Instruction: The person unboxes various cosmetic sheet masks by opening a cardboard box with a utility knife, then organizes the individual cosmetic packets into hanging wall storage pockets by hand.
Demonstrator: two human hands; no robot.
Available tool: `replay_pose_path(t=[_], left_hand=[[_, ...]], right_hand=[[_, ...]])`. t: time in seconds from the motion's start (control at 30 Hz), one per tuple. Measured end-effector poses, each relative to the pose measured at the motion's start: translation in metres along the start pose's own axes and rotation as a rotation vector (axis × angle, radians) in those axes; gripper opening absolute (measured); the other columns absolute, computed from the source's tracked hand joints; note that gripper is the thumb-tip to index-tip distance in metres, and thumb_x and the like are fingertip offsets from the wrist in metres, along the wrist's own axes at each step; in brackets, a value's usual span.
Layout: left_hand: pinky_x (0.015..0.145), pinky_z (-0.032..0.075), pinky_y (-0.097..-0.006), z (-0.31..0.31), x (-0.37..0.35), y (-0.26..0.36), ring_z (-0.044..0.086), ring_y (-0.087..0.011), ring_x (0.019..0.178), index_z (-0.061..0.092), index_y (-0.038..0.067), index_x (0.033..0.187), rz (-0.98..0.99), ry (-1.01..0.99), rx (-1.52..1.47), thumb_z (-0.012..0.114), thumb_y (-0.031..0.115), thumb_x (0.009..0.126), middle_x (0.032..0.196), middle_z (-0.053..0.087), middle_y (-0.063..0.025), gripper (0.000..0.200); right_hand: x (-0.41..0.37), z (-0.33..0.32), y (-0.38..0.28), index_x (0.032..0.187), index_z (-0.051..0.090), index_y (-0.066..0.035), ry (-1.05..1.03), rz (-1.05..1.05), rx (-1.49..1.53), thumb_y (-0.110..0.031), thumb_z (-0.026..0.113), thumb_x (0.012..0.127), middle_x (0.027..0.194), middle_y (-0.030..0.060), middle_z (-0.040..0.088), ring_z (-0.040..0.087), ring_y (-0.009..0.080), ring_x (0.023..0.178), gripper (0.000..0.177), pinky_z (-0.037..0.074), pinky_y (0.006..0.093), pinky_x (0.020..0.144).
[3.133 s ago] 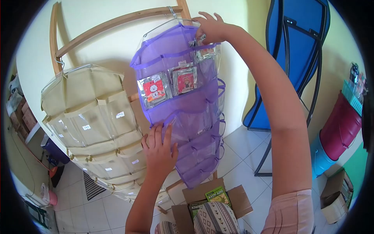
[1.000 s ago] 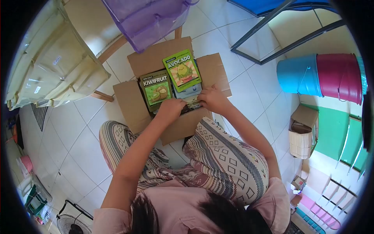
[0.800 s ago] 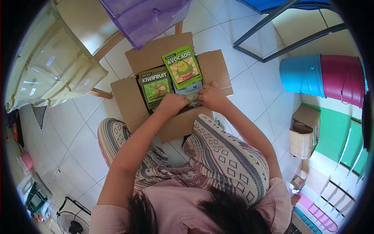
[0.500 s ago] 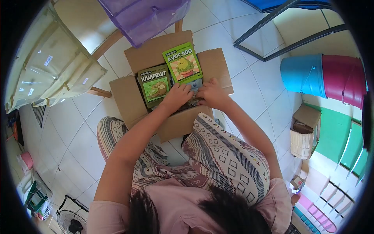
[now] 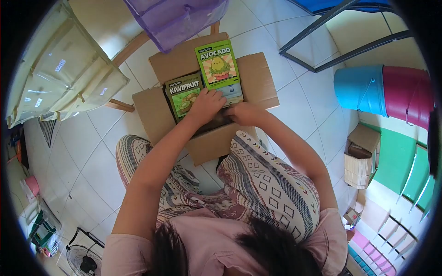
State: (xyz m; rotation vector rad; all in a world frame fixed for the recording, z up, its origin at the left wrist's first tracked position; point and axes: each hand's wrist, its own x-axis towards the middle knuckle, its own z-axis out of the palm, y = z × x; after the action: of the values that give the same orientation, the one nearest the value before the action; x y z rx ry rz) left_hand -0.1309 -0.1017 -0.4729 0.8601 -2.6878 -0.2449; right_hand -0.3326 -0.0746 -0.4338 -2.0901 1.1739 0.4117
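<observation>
An open cardboard box (image 5: 260, 83) stands on the floor in front of my crossed legs, its flaps folded out. Inside, on the left, lies a green "KIWIFRUIT" pack (image 5: 185, 97). At the back right a green "AVOCADO" pack (image 5: 218, 64) leans over a pale blue-grey item (image 5: 232, 93). My left hand (image 5: 209, 103) rests over that item's left edge beside the kiwifruit pack, fingers bent; what it grips is hidden. My right hand (image 5: 241, 113) reaches into the box's near right part, its fingertips down inside and out of sight.
A purple fabric organizer (image 5: 177, 20) hangs beyond the box, and a cream one (image 5: 69, 69) at the left. Blue (image 5: 360, 89) and magenta (image 5: 407, 94) buckets stand right, below a dark metal frame (image 5: 297, 43). A fan (image 5: 85, 260) is at the lower left.
My right hand has turned and reached lower into the box. My left hand has shifted slightly up and left. The avocado pack appears slightly higher and more upright.
</observation>
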Motion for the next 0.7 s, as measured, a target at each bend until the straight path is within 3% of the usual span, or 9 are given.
replay_pose_path(t=[0.1,0.2,0.3,0.4,0.6,0.7], left_hand=[[0.082,0.041,-0.0362,0.003,-0.002,-0.002,0.058,-0.0215,0.094,0.059,0.012,0.091,0.014,0.031,0.011,0.059,0.014,0.080,0.093,0.058,-0.0052,0.010],[0.081,0.041,-0.0365,0.005,-0.002,-0.004,0.058,-0.0212,0.093,0.060,0.013,0.089,0.017,0.000,0.015,0.059,0.014,0.080,0.093,0.058,-0.0055,0.010],[0.080,0.042,-0.0365,0.007,-0.001,-0.007,0.058,-0.0212,0.093,0.061,0.013,0.088,0.039,0.015,-0.013,0.060,0.014,0.080,0.092,0.058,-0.0057,0.009],[0.082,0.042,-0.0380,0.007,-0.002,-0.009,0.058,-0.0227,0.095,0.062,0.011,0.091,0.032,-0.052,0.003,0.065,0.017,0.079,0.094,0.058,-0.0060,0.013],[0.083,0.042,-0.0364,0.000,-0.002,-0.008,0.058,-0.0218,0.095,0.063,0.013,0.090,0.055,-0.071,0.056,0.062,0.015,0.079,0.094,0.058,-0.0052,0.011],[0.082,0.042,-0.0357,0.002,-0.001,-0.009,0.058,-0.0212,0.095,0.063,0.013,0.090,0.053,-0.077,0.025,0.061,0.015,0.079,0.093,0.058,-0.0049,0.011]], right_hand=[[0.004,0.014,-0.003,0.097,0.074,-0.013,0.089,-0.071,-0.158,-0.019,0.059,0.087,0.094,0.0098,0.071,0.069,0.0302,0.093,0.019,0.055,0.0446,0.079],[0.010,0.010,-0.015,0.101,0.075,-0.018,-0.019,-0.082,-0.412,-0.019,0.059,0.087,0.090,0.0089,0.070,0.070,0.0284,0.082,0.022,0.056,0.0415,0.073],[0.014,0.011,-0.025,0.092,0.075,-0.010,-0.039,-0.042,-0.533,-0.021,0.061,0.085,0.086,0.0123,0.070,0.070,0.0293,0.079,0.019,0.056,0.0420,0.068],[0.013,0.005,-0.029,0.082,0.073,-0.005,0.002,-0.098,-0.543,-0.022,0.062,0.084,0.079,0.0152,0.069,0.070,0.0300,0.076,0.020,0.056,0.0425,0.065],[0.009,-0.020,-0.032,0.078,0.073,-0.006,-0.044,-0.092,-0.345,-0.019,0.065,0.079,0.075,0.0151,0.069,0.070,0.0318,0.073,0.015,0.056,0.0443,0.065],[0.015,-0.009,-0.017,0.076,0.072,-0.007,0.101,-0.130,-0.427,-0.015,0.064,0.079,0.077,0.0143,0.070,0.070,0.0317,0.074,0.011,0.056,0.0442,0.066]])
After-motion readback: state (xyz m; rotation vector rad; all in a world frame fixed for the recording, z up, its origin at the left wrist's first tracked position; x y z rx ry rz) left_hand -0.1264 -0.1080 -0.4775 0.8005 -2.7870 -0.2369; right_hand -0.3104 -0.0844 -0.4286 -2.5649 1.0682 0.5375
